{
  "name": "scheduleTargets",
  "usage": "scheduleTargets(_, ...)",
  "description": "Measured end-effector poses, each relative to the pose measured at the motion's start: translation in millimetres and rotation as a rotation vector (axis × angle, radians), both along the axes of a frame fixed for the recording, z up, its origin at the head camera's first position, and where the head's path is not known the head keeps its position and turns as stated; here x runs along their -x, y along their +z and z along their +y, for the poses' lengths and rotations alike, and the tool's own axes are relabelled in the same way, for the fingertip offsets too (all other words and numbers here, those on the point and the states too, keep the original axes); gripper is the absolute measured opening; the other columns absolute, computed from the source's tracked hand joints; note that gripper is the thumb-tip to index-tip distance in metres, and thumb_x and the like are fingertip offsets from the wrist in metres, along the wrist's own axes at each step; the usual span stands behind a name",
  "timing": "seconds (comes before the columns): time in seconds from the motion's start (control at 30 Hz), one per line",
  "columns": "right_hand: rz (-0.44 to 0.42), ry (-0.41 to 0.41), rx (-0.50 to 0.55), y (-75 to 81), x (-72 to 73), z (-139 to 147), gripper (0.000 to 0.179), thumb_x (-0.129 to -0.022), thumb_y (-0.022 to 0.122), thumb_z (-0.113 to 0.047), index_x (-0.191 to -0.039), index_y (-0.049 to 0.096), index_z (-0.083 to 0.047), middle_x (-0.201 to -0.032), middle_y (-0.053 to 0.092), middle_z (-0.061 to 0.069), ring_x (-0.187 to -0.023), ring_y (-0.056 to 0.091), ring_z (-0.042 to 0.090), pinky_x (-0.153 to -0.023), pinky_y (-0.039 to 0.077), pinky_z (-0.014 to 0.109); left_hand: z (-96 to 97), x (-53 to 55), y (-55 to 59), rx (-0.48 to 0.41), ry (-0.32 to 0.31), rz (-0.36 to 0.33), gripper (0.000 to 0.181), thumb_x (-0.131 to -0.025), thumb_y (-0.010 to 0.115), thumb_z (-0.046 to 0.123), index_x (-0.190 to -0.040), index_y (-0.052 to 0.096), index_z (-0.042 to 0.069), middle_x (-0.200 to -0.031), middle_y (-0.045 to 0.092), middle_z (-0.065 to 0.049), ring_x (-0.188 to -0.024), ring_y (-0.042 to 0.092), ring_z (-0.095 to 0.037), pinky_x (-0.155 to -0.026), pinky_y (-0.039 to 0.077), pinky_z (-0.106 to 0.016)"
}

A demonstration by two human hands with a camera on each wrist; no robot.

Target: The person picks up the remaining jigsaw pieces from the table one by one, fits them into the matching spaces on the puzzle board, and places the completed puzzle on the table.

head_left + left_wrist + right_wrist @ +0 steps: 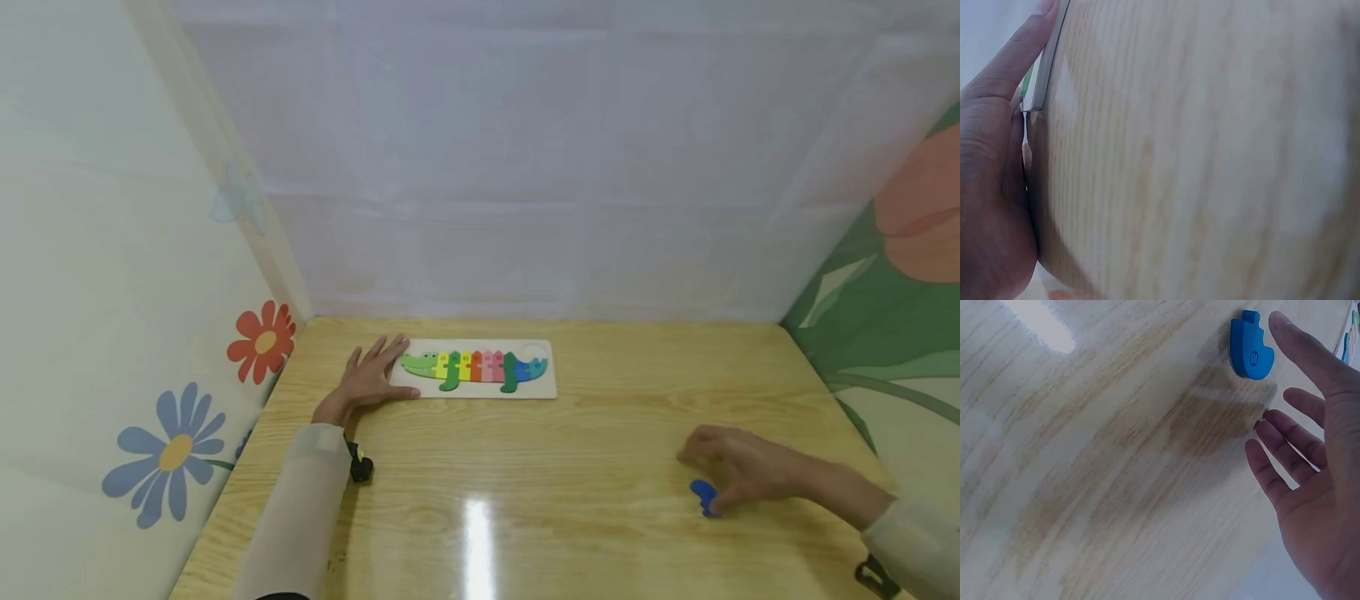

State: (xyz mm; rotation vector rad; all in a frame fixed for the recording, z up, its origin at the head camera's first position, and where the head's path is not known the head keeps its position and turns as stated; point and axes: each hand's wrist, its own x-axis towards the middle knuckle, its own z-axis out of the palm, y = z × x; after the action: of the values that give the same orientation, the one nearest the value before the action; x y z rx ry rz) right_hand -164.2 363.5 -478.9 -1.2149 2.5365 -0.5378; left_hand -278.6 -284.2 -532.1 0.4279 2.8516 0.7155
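Observation:
In the head view a pale wooden puzzle board (pixel 472 392) lies toward the back of the table, with a colourful crocodile made of interlocking pieces on it. A pale round recess shows at its upper right, above the tail. My left hand (pixel 370 379) spans the board's left end, fingers spread, thumb along the front edge. In the left wrist view the thumb (pixel 1013 53) lies straight against the board's side. My right hand (pixel 753 467) hovers around a loose blue puzzle piece (pixel 703 495) marked 10. In the right wrist view its fingers are parted and the blue piece (pixel 1251 350) lies beside the thumb tip.
The wooden table (pixel 570 467) has a bright light reflection near its front. A white cloth (pixel 525 167) hangs behind it. Flower-printed panels stand on the left (pixel 180 450) and right (pixel 900 333).

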Motion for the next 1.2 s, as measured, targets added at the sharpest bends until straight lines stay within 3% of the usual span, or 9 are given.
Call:
scheduleTargets(0.57,0.064,0.054,0.115,-14.8,-7.1,6,0.078,-0.071,0.096,-0.050,-0.130,0.073,-0.004,-0.120,0.060,-0.002,-0.105,0.059,0.007,-0.084,0.055,0.026,1.6,-0.4,1.0,-0.012,-0.001,0.012,0.117,-0.084,0.082,0.062,-0.171,0.021,0.013,-0.178,0.012,-0.011,-0.164,0.003,-0.040,-0.125,-0.009,-0.068)
scheduleTargets(1.2,0.069,0.072,0.153,-20.5,-3.5,4,0.052,-0.077,0.096,-0.028,-0.121,0.077,-0.010,-0.117,0.065,-0.003,-0.103,0.064,0.008,-0.084,0.058,0.027,0.1,-1.5,1.7,-0.013,0.006,0.007,0.117,-0.084,0.083,0.061,-0.171,0.022,0.013,-0.178,0.013,-0.011,-0.164,0.002,-0.040,-0.125,-0.009,-0.067)
